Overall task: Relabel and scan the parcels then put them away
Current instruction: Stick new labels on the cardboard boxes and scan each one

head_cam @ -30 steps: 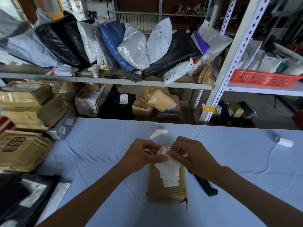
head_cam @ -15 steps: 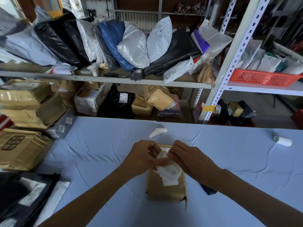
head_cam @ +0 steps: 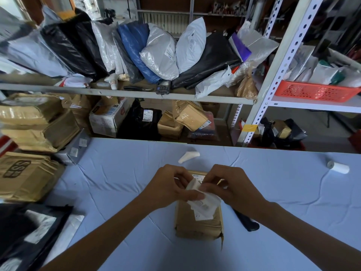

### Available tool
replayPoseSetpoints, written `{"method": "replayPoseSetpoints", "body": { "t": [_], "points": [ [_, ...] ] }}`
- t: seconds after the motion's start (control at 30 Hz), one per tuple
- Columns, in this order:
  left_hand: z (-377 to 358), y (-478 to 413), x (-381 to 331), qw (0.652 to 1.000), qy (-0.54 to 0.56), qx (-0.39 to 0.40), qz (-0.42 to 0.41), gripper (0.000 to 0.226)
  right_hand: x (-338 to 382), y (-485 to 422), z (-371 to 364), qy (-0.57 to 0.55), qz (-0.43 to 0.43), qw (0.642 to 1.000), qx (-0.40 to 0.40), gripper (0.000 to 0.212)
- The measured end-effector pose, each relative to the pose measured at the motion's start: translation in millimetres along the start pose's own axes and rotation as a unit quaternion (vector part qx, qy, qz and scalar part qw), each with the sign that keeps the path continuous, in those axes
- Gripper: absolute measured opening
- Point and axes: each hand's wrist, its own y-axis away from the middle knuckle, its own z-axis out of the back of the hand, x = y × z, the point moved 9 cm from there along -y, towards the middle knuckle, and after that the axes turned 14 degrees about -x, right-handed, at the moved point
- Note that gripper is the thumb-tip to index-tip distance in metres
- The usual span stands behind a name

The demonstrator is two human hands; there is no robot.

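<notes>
A small brown taped parcel (head_cam: 198, 224) lies on the blue tablecloth (head_cam: 121, 180) in front of me. Above its far half I hold a crumpled white label (head_cam: 205, 200) with both hands. My left hand (head_cam: 170, 184) pinches the label's left edge with thumb and fingers. My right hand (head_cam: 232, 186) pinches its upper right part. The label hangs down over the parcel's top face, where more white label paper shows. A dark handheld device (head_cam: 247, 222), maybe the scanner, lies on the cloth just right of the parcel, half hidden by my right forearm.
A scrap of white backing paper (head_cam: 189, 156) lies beyond the parcel; a white label roll (head_cam: 338, 167) sits far right. Brown and black parcels (head_cam: 29, 173) are stacked at the left. Metal shelves (head_cam: 136, 92) with bagged parcels and a red basket (head_cam: 314, 91) stand behind the table.
The label has been pulled up off the parcel and crumpled between both hands, which have drawn closer together. The parcel has stayed in place.
</notes>
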Motion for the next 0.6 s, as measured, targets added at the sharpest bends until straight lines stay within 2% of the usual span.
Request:
{"method": "replayPoseSetpoints", "body": {
  "t": [0.2,0.3,0.47,0.6],
  "points": [
    [-0.3,0.9,-1.3,1.000,0.011,0.005,0.004,0.027,24.2,3.5,-0.6,0.096,0.151,0.984,-0.003,0.041],
    [-1.8,2.5,0.1,0.999,0.033,0.010,0.015,0.024,31.5,5.9,-0.7,0.119,0.196,0.973,0.004,0.050],
    [-0.6,3.6,-4.9,0.998,0.055,0.028,0.014,0.029,17.9,0.8,5.9,0.042,0.092,0.995,0.015,0.055],
    [-1.8,5.1,0.8,0.997,0.056,0.044,0.016,0.036,5.7,-0.6,6.8,0.039,0.013,0.999,0.028,0.023]
  ]
}}
